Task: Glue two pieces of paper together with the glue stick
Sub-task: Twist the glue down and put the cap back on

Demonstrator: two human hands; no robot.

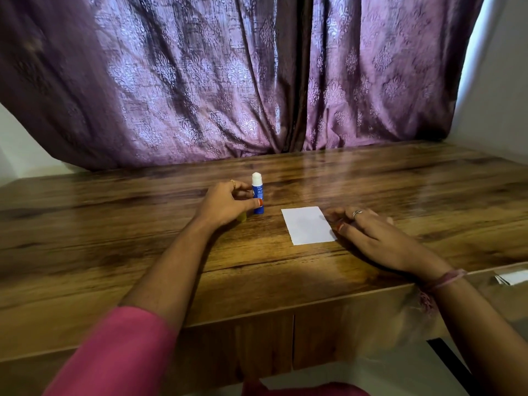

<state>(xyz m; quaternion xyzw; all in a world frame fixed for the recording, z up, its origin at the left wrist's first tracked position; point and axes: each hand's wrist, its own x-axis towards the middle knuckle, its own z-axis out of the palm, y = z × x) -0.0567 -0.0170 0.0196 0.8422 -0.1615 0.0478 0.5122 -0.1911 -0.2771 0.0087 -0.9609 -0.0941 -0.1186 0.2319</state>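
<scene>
A blue glue stick (258,195) stands upright on the wooden table (143,252), its cap off and the white glue showing at the top. My left hand (225,202) holds it, thumb on the front of the tube and fingers curled behind it. A small yellow piece (242,216), maybe the cap, shows under that hand. To the right, a white rectangle of paper (308,225) lies flat on the table. My right hand (371,232) rests flat beside it, fingertips touching the paper's right edge.
A purple patterned curtain (228,81) hangs behind the table's far edge. At the right, below the table top, a folded white paper (511,277) lies on a lower surface. The table's front edge runs just under my forearms.
</scene>
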